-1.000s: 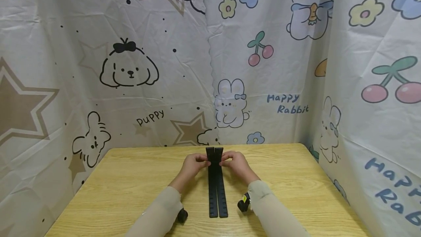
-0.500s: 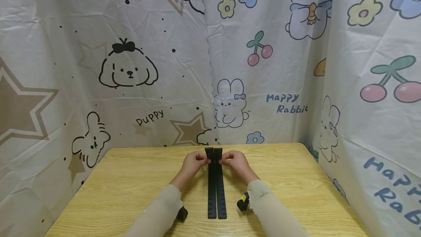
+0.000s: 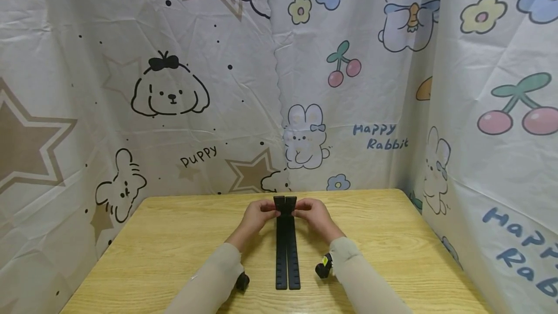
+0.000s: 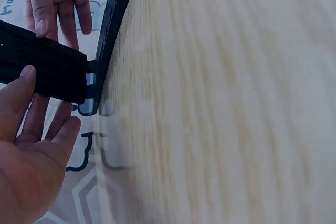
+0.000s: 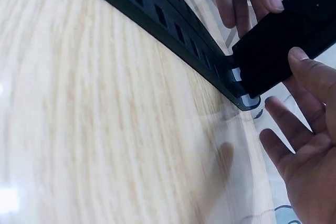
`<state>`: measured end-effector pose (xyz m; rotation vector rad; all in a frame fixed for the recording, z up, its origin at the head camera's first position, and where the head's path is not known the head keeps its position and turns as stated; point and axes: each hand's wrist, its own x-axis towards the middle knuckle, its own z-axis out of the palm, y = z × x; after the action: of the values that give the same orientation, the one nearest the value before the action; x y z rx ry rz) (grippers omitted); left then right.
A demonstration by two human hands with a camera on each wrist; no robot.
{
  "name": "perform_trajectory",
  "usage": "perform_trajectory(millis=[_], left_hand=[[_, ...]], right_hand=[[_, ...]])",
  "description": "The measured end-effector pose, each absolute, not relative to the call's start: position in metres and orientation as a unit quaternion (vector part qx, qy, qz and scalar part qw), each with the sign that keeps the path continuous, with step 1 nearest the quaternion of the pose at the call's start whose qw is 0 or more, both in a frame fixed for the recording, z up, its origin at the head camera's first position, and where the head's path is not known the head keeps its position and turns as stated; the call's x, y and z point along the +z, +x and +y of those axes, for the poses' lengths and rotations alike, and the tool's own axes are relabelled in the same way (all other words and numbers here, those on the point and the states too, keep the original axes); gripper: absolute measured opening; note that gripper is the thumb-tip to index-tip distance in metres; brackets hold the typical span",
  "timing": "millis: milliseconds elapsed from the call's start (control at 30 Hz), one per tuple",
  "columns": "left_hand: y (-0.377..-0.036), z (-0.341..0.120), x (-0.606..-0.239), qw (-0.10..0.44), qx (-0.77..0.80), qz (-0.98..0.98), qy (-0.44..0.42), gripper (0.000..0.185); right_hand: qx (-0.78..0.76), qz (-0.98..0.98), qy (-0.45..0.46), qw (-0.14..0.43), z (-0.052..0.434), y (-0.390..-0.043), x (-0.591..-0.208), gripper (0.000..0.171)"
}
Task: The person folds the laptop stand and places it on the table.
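Two long black slotted strips (image 3: 287, 253) lie side by side down the middle of the wooden table (image 3: 174, 256). At their far end two short black flaps (image 3: 285, 203) stand upright. My left hand (image 3: 269, 214) pinches the left flap (image 4: 47, 66), with the thumb on its face and the fingers under it. From the other side my right hand (image 3: 302, 213) pinches the right flap (image 5: 286, 40), its thumb at the flap's edge. The two hands face each other across the flaps. Each slotted strip (image 5: 157, 17) lies flat on the wood.
Cartoon-printed cloth (image 3: 174, 96) hangs close round the table at the back and on both sides. A small black wrist camera (image 3: 323, 269) sits on the right sleeve and another (image 3: 242, 282) on the left. Bare wood lies to either side of the strips.
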<state>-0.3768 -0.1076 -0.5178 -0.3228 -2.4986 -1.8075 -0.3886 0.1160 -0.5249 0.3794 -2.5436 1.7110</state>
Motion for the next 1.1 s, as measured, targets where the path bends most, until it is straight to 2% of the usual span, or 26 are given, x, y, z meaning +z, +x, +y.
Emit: perform_trajectory(millis=[367,733,1100], left_hand=[[-0.378,-0.113,-0.518,-0.009,-0.565,-0.816,-0.126,0.009],[-0.377,-0.12,-0.517,-0.062,-0.57,-0.805,-0.156,0.022],[-0.376,-0.124,-0.519,-0.08,-0.554,-0.816,-0.143,0.022]], right_hand=[[0.518,-0.843,0.147,0.012,0.122,-0.389,-0.519,0.008],[0.521,-0.838,0.163,-0.02,0.128,-0.388,-0.52,0.013],[0.519,-0.838,0.166,-0.034,0.129,-0.385,-0.52,0.014]])
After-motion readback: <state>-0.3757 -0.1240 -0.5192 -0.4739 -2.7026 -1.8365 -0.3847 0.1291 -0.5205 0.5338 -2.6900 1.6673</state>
